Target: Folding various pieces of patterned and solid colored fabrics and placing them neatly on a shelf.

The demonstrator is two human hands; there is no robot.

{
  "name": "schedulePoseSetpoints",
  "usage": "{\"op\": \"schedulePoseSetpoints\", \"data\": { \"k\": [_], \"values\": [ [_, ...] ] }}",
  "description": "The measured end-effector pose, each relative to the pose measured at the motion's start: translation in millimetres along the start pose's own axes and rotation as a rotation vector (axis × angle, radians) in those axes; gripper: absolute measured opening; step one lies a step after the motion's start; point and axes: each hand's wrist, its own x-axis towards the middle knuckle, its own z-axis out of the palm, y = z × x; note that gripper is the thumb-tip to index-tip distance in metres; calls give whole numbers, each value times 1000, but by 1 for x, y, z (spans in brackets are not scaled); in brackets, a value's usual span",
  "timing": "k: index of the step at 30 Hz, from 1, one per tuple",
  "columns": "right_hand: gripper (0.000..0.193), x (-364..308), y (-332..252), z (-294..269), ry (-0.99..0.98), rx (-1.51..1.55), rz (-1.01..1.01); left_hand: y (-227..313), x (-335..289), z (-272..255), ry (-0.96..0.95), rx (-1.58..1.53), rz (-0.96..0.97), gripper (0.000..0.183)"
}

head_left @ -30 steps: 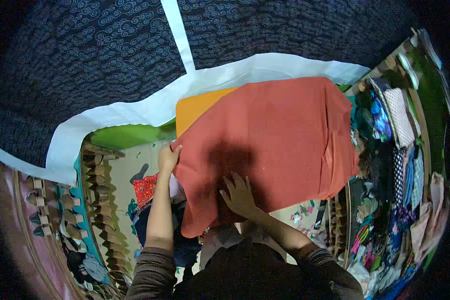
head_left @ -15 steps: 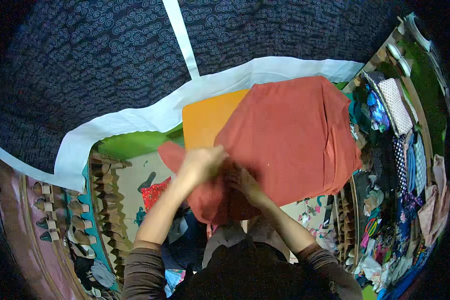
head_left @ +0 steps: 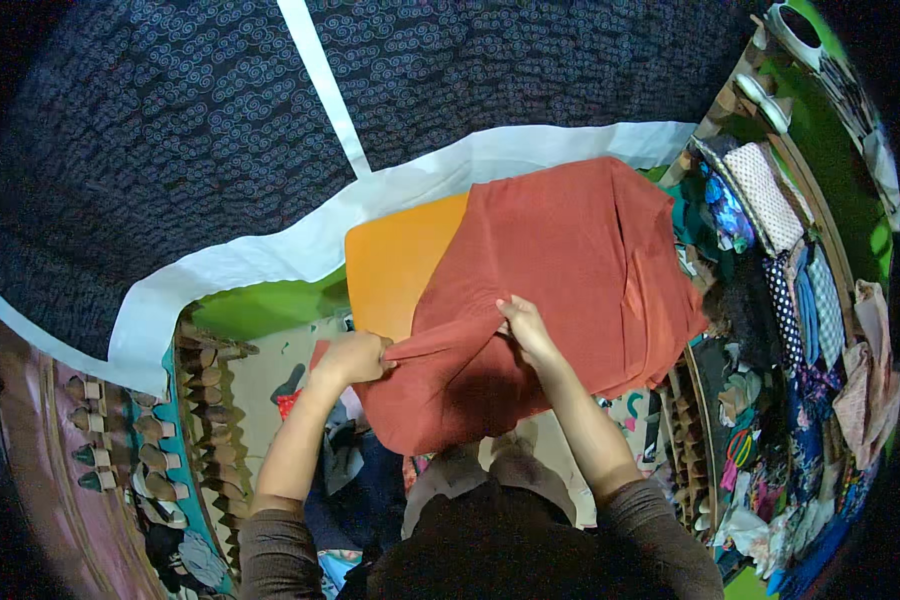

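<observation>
A rust-red garment [head_left: 560, 260] lies spread over an orange-yellow board [head_left: 400, 265], whose left part shows bare. My left hand [head_left: 355, 358] is closed on the cloth near the board's lower left corner, its fingers curled under. My right hand [head_left: 523, 325] pinches the same garment close to its middle. Between the two hands the cloth is drawn into a taut fold. Its near part hangs over the board's front edge, in front of my legs. Which part of the garment each hand grips I cannot tell.
A dark patterned curtain [head_left: 170, 150] with a white border [head_left: 260, 248] rises behind the board. Shoes [head_left: 155, 455] stand in rows on the left. Folded clothes [head_left: 765, 190] and piled fabrics [head_left: 760, 480] fill shelves at right. Dark cloth [head_left: 355, 500] lies low beside my legs.
My hands have moved apart: the left one down and leftward, the right one up and slightly rightward. The bunched cloth between them is now stretched into a fold.
</observation>
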Motion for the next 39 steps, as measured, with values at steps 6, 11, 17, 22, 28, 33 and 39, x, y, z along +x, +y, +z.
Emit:
{"op": "schedulePoseSetpoints", "data": {
  "k": [6, 11, 17, 22, 28, 33, 39],
  "values": [
    [59, -13, 21, -22, 380, -449, -166, 84, 10, 2, -75, -74, -42, 43],
    [75, -120, 30, -31, 113, -347, -281, 133, 24, 23, -59, -329, -159, 46],
    [114, -201, 40, -60, -259, -620, -467, 214, 56, 22, -51, -1040, -314, 40],
    [75, -169, 41, -82, 246, -625, -558, 269, 99, 32, 126, -1570, -216, 38],
    [43, -155, -48, -163, 502, -585, -593, 282, 122, 7, 163, -1397, 5, 33],
    [39, -130, -100, -195, 469, -804, -659, 288, 158, -12, 720, -197, 516, 64],
    [32, -85, -184, -225, 397, -1067, -750, 257, 243, -30, 372, -220, 447, 52]
  ]
}}
